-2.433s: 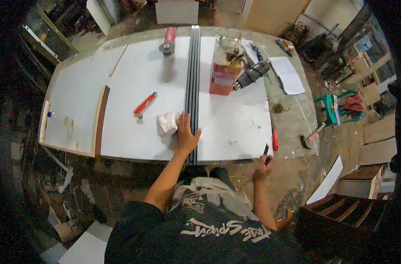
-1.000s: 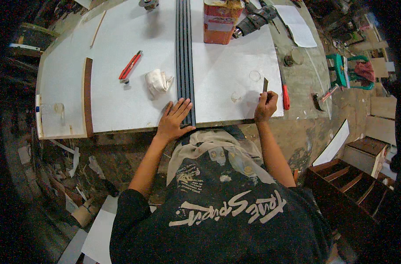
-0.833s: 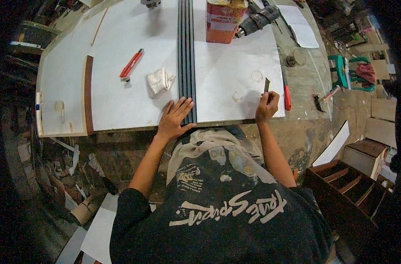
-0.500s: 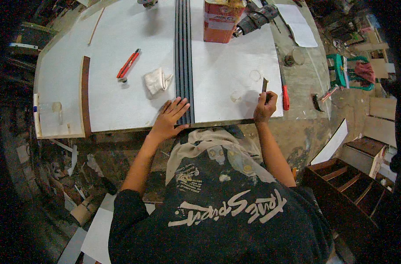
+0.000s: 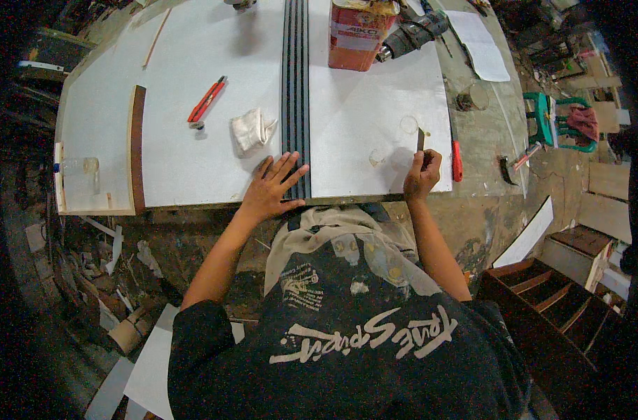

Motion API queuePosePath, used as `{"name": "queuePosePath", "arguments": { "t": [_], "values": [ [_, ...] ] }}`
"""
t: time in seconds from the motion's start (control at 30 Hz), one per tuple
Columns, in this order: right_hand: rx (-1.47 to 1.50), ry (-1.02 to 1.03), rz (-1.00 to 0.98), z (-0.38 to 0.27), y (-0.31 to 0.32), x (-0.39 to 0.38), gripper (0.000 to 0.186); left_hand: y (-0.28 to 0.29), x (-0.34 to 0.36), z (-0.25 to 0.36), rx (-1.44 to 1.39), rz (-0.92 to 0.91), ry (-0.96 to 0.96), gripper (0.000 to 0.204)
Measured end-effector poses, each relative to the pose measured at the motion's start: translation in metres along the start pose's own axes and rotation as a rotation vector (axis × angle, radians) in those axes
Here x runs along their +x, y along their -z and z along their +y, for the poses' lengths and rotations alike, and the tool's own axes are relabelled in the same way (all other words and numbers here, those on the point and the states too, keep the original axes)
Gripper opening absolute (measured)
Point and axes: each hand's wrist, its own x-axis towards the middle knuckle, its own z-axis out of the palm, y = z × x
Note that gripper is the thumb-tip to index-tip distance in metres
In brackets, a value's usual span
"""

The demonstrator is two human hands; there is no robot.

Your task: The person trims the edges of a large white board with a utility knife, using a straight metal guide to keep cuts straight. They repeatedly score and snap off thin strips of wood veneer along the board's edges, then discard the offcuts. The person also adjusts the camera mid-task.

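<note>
Laying the left hand (image 5: pixel 266 194) palm down over the near end of the long dark strips (image 5: pixel 295 84), with fingers spread apart and thumb stretched across the end. Clamping a dark flat blade (image 5: pixel 420 140) between thumb and fingers of the right hand (image 5: pixel 422 176), well to the right of the strips, and pointing it away from the body over the white panel (image 5: pixel 214 164) — cannot tell about contact at the tip. See the strips running side by side straight across the panel and out past the top of the view. Find a crumpled white cloth (image 5: pixel 251 133) just left of the strips and near the left fingertips, the closest obstacle on that side. Note farther left a red utility knife (image 5: pixel 207 100) beside a small object (image 5: pixel 196 126) too small to name, then a wooden frame (image 5: pixel 137 150) with a clear bottle (image 5: pixel 81 173) lying inside. Meet the bulkiest obstruction beyond the right hand: a red square tin (image 5: pixel 361 42) standing upright near the strips, with a black power tool (image 5: pixel 413 36) just beside it. Spot a white paper (image 5: pixel 476 42) and a glass jar (image 5: pixel 473 98) on the bare tabletop (image 5: pixel 488 140); nearer, a red-handled tool (image 5: pixel 457 161) along the panel's edge — and a hammer (image 5: pixel 525 157) farther right. Make out past the table a green chair (image 5: pixel 539 119) bearing a reddish cloth (image 5: pixel 583 122), and a dark shelf unit (image 5: pixel 536 318) lower down.
</note>
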Motion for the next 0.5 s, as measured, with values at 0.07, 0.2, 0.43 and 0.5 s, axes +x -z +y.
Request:
{"name": "queuePosePath", "arguments": {
  "t": [0.07,0.2,0.43,0.5],
  "values": [
    [-0.016,0.012,-0.003,-0.0018,0.0002,0.0,0.02,-0.0008,0.0012,0.0017,0.005,0.056,0.02,0.089],
    [-0.045,-0.009,-0.013,-0.0068,-0.0002,-0.0005,0.021,-0.0028,0.0042,0.0019,0.059,-0.025,-0.009,0.089],
    [-0.042,0.039,-0.009,-0.008,0.0008,-0.0005,0.019,-0.0094,0.0073,0.0015,0.133,-0.05,-0.058,0.089],
    [-0.039,-0.01,-0.021,-0.0068,0.0011,-0.0007,0.018,-0.0102,0.0071,0.0025,0.097,-0.081,-0.032,0.087]
  ]
}}
